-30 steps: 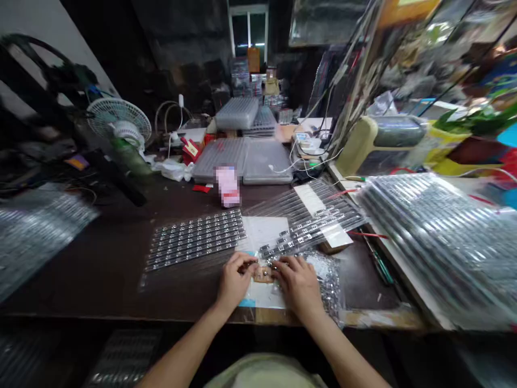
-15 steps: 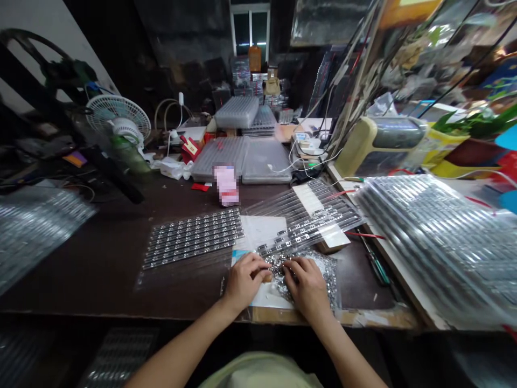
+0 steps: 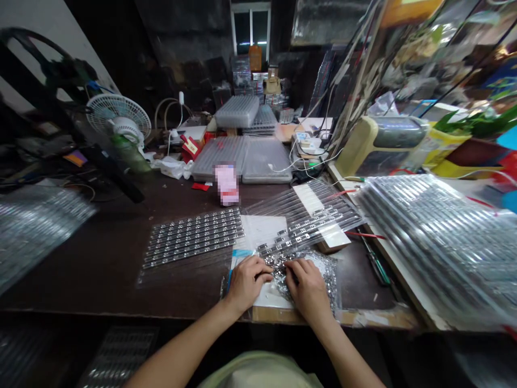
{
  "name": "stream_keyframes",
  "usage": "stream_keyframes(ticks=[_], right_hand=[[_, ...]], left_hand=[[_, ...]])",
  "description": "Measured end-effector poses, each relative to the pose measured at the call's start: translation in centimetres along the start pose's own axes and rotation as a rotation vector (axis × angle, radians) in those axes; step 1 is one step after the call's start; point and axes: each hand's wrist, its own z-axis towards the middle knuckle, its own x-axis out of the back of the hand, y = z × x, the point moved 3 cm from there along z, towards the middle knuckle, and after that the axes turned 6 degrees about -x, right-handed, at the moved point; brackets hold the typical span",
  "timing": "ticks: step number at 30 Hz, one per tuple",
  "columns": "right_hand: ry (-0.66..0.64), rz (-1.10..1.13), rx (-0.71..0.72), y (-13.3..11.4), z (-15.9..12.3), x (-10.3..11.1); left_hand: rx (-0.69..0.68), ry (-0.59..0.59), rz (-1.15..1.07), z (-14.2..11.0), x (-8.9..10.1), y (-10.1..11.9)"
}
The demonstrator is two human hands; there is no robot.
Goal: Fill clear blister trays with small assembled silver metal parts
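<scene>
My left hand [image 3: 248, 281] is closed, thumb against fingers, at the left edge of a heap of small shiny metal parts [image 3: 278, 265]. Across the heap, my right hand [image 3: 309, 283] has its fingers curled down onto the parts; what lies in either set of fingertips is too small to make out. A clear bag [image 3: 330, 272] full of similar parts lies under and beside my right hand. Just beyond, a clear ribbed plastic tray [image 3: 278, 205] carries a few rows of metal parts. To its left, another tray [image 3: 196, 237] has its channels filled with rows of them.
A white strip [image 3: 323, 215] lies across the ribbed tray. On the right are a green-handled screwdriver [image 3: 379, 269] and a big stack of clear trays [image 3: 440, 248]. More trays [image 3: 40, 226] lie at the left. A fan [image 3: 119, 121] and plastic cases [image 3: 266, 161] stand behind.
Both hands have shifted only slightly at the heap. My left thumb and fingers have drawn a little closer together. The trays have not moved.
</scene>
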Motion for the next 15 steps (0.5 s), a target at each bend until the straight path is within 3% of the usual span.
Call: stream_keyframes(ticks=[5,10,15], right_hand=[[0.019,0.051,0.020,0.2,0.0,0.1],[0.034,0.073,0.027,0.1,0.2,0.5],[0.007,0.070,0.029,-0.5,0.2,0.5]], left_hand=[[-0.021,0.009,0.010,0.3,0.5,-0.1],[0.074,0.187,0.280,3.0,4.0,-1.9],[0.131,0.198,0.439,4.6,5.7,-4.5]])
